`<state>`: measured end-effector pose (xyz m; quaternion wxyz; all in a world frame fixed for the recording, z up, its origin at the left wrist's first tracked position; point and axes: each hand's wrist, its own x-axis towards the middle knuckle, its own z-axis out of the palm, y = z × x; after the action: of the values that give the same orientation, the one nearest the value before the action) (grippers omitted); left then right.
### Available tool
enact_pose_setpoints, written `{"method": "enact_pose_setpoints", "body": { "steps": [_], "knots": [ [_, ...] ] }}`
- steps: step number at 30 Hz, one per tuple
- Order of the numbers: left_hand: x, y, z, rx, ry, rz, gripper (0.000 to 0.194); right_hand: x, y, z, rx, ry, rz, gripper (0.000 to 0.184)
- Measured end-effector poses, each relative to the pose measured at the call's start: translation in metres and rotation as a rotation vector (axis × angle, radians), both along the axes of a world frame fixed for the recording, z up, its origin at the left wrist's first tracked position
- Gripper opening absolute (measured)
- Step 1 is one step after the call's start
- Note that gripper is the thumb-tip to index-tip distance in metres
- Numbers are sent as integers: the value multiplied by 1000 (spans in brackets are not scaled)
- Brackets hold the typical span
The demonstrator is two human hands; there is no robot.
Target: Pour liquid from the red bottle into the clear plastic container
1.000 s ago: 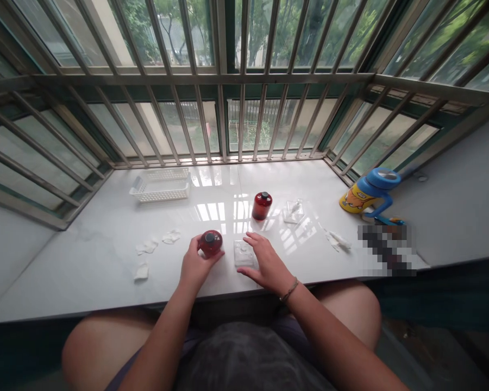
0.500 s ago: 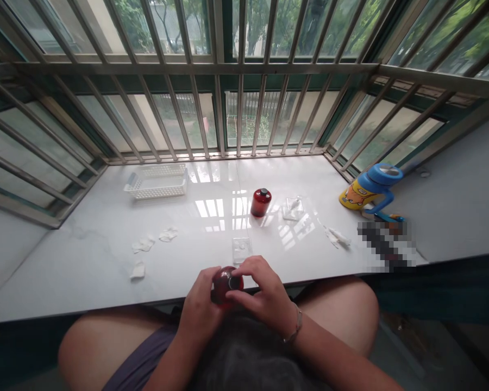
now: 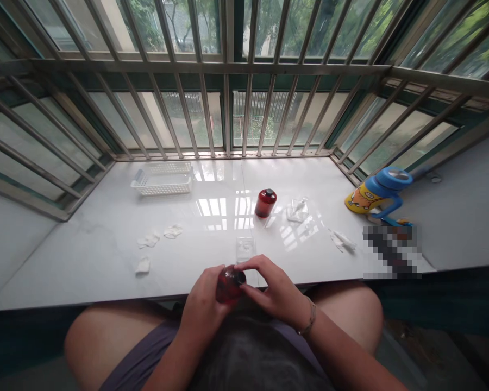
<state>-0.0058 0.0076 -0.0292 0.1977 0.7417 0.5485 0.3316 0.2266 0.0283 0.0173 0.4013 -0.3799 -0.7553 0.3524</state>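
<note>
1. The fingers [image 3: 217,271] of the left hand [image 3: 204,298] are curled around a red bottle [image 3: 227,289], gripping its side
2. The right hand [image 3: 280,290] has thumb and forefinger parted on either side of the bottle's black top [image 3: 242,277]; whether they pinch it I cannot tell
3. The held bottle tilts toward the right hand, at the near edge of the bench [image 3: 98,271], in front of the person's lap
4. Just beyond the hands lies a clear square case [image 3: 245,247]
5. Farther back, a second red bottle [image 3: 265,204] stands upright, with another clear case [image 3: 297,210] near its right side
6. Three white scraps [image 3: 143,265] lie to the left, and a crumpled white piece [image 3: 342,241] to the right
7. A white basket [image 3: 162,190] sits at the back left; a blue and yellow flask [image 3: 362,199] leans at the far right
8. Metal bars [image 3: 212,67] cross the window behind
</note>
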Motion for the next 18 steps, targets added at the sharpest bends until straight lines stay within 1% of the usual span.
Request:
{"method": "enact_pose_setpoints", "body": {
  "steps": [3,4,6,8,12,14,18],
  "knots": [
    [1,0,-1,-8,7,-5,60,3,0,0,31,-45,-42,50],
    [1,-1,-1,-9,9,-7,60,4,1,-1,34,-57,-53,48],
    [3,-1,0,-13,12,-10,61,6,2,0,16,-72,-57,39],
    [4,-1,-1,-21,15,-14,62,8,3,1,-19,-69,-46,31],
    [4,-1,-3,-41,24,-19,68,10,2,5,-109,-24,-41,28],
    [5,-1,-4,-50,18,-18,69,9,0,6,-161,11,-66,29],
    [7,-1,-6,-53,1,-1,70,3,-5,6,-267,75,-162,33]
  ]
}}
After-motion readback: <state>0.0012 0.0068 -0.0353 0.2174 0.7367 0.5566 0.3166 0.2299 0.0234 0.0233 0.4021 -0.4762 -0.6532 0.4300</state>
